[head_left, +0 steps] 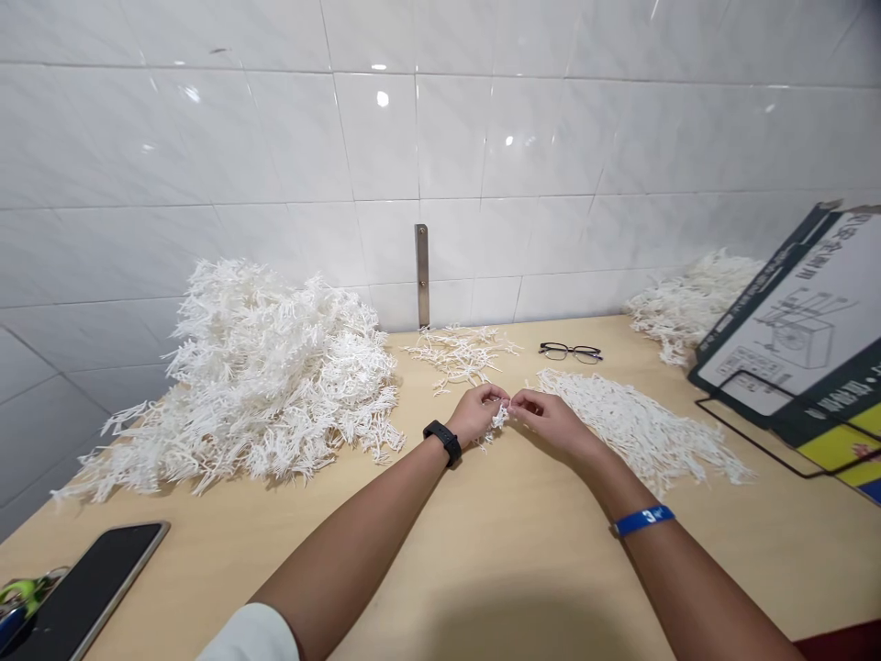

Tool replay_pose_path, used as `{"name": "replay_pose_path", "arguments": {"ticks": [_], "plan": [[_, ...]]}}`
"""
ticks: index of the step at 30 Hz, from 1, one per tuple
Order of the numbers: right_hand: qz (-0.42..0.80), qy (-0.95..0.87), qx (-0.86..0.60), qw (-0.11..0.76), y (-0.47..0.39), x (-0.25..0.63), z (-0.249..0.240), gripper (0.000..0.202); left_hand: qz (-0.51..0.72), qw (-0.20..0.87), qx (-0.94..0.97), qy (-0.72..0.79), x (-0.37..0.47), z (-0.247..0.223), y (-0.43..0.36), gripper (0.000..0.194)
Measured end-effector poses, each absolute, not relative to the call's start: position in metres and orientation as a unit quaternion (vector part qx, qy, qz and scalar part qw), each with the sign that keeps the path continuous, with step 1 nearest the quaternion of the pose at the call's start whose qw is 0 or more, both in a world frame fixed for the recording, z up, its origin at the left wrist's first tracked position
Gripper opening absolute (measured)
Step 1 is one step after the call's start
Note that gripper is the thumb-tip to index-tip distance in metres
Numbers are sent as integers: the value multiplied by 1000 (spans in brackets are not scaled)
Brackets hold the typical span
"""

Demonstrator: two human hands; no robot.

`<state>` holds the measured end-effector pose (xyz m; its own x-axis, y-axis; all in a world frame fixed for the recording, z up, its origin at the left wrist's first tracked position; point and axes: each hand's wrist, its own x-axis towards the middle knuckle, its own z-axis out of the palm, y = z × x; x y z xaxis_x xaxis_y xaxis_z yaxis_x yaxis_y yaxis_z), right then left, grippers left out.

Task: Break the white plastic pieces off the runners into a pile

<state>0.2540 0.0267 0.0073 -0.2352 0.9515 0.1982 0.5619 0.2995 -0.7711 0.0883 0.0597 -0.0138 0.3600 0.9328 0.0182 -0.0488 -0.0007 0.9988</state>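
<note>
My left hand and my right hand meet over the middle of the table, fingertips pinched close together. Between them is a small white branched piece, thin and plastic-looking, hanging partly below my left fingers. Both hands seem to grip it, though the fingers cover part of it. A big heap of similar white branched pieces rises to the left. Just behind my hands lies a thin scatter of thin white strips. Beside my right forearm spreads a flatter pile of white pieces.
Eyeglasses rest near the tiled wall, where a metal bracket is fixed. At right, a printed cardboard box leans beside a black wire frame, with another white pile behind. A phone and keys lie front left.
</note>
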Motion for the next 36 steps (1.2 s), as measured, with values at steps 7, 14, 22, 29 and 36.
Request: {"name": "replay_pose_path", "arguments": {"ticks": [7,14,22,29,36], "plan": [[284,-762,-507,286,19,249,7,26,416,570,597,382,89,-15,62,9],[245,-769,-526,269,24,254,7,33,389,572,604,397,89,-16,63,18],[145,-734,-612,255,29,260,6,23,363,507,665,411,91,-14,63,9],[31,-698,-678,228,36,264,7,19,351,503,669,420,89,-17,65,6],[50,-563,-785,256,42,301,9,26,359,560,629,402,81,-13,61,8]]}}
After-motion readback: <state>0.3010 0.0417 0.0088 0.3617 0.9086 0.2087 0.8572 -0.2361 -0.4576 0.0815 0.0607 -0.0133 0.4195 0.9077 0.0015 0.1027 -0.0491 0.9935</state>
